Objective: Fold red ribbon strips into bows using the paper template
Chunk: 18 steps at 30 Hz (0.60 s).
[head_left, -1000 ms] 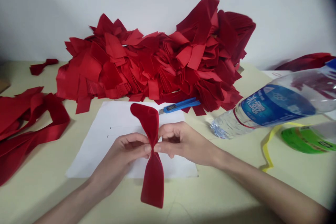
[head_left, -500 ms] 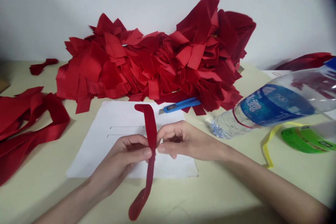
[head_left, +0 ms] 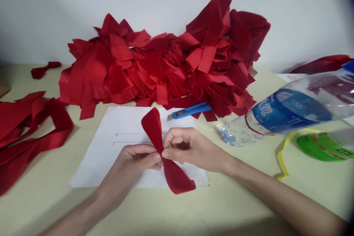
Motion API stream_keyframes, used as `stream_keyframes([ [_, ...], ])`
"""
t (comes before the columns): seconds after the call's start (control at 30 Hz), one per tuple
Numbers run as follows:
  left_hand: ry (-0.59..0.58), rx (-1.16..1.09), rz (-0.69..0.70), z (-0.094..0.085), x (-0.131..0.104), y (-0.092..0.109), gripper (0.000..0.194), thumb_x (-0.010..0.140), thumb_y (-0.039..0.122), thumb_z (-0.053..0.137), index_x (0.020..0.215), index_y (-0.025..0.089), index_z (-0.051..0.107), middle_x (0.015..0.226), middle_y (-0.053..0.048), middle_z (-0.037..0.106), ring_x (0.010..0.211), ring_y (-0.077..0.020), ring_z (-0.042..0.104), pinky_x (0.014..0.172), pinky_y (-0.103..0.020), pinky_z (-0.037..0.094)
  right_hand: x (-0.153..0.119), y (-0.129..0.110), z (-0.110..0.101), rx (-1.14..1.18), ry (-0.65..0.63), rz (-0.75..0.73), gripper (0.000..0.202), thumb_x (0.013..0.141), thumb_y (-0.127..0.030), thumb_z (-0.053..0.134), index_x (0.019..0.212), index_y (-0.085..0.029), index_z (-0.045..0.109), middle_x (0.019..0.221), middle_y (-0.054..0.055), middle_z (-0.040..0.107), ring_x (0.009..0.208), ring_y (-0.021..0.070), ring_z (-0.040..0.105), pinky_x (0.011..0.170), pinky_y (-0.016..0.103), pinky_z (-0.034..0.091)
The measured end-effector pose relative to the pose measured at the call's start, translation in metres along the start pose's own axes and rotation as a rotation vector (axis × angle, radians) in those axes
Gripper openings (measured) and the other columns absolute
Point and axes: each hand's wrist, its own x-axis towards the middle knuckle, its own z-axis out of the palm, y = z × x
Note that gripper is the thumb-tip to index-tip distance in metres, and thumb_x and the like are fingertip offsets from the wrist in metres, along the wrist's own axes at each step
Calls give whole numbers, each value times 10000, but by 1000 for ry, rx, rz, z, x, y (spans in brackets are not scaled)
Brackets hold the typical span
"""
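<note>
A red velvet ribbon piece [head_left: 177, 177] is pinched narrow at its middle, with one end fanning up and away and the other down to the right. My left hand [head_left: 138, 160] grips that waist between thumb and fingers from the left. From the right, my right hand [head_left: 184, 147] is closed on the same spot, thumb and index finger pressed together. Beneath both hands lies a white paper sheet [head_left: 94, 169] with printed lines. A blue utility knife [head_left: 189, 111] rests on its far right corner, a short way beyond my right hand.
Behind the paper rises a large heap of red ribbon pieces [head_left: 155, 66]. Long red strips [head_left: 52, 132] lie at the left. To the right are a tilted plastic bottle [head_left: 287, 112], a green-labelled bottle [head_left: 320, 145] and a yellow strip [head_left: 281, 156].
The ribbon's ends have spread and twisted; its near end has swung from lower left to lower right. Its middle is now gathered tight between my fingers. My right hand has shifted slightly left.
</note>
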Motion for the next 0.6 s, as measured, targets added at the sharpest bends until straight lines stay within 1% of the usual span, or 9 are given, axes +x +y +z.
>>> stream_keyframes([
  [0.03, -4, 36, 20, 0, -1, 0, 136, 752, 291, 656, 685, 180, 700, 670, -2, 643, 713, -152, 551, 739, -262, 414, 0, 0, 0, 14, -2, 14, 257, 752, -358, 651, 759, -159, 489, 525, -84, 423, 465, 40, 319, 434, 187, 230],
  [0.1, -56, 36, 54, 0, -2, 1, 134, 765, 283, 645, 688, 188, 702, 709, -4, 660, 755, -160, 555, 760, -266, 402, 0, 0, 1, 33, -13, 43, 277, 743, -363, 662, 760, -163, 470, 543, -76, 457, 477, 44, 356, 443, 185, 246],
  [0.23, -208, -88, 76, 0, -2, 2, 55, 729, 241, 683, 757, 213, 721, 779, -11, 699, 806, -187, 592, 806, -300, 416, 0, -1, 2, 3, -38, 57, 272, 753, -374, 653, 745, -148, 503, 540, -62, 479, 487, 51, 405, 462, 191, 269],
  [0.3, -244, -105, 95, 0, -1, 2, 58, 724, 213, 685, 767, 217, 724, 808, -16, 712, 831, -200, 602, 815, -309, 422, 1, -1, 1, 11, -49, 46, 273, 755, -380, 650, 749, -135, 529, 564, -48, 498, 502, 56, 433, 476, 194, 293],
  [0.4, -230, -81, 117, 0, -1, 4, 85, 760, 191, 647, 766, 213, 728, 810, -22, 718, 842, -199, 601, 819, -305, 419, 1, -2, -2, 46, -81, 22, 248, 771, -353, 635, 779, -119, 556, 592, -31, 522, 526, 65, 461, 506, 203, 334],
  [0.5, -220, -75, 108, -1, -1, 6, 128, 790, 186, 611, 802, 220, 734, 813, -15, 714, 836, -176, 588, 820, -280, 409, 0, -5, -5, 78, -129, 9, 149, 802, -254, 604, 814, -111, 564, 636, -15, 556, 579, 75, 506, 561, 212, 382],
  [0.6, -220, -88, 94, -1, 0, 6, 124, 781, 191, 623, 815, 232, 735, 804, -5, 708, 816, -160, 579, 806, -260, 405, -1, -5, -6, 100, -111, -12, 80, 804, -188, 593, 801, -113, 565, 669, -6, 576, 624, 80, 538, 608, 218, 412],
])
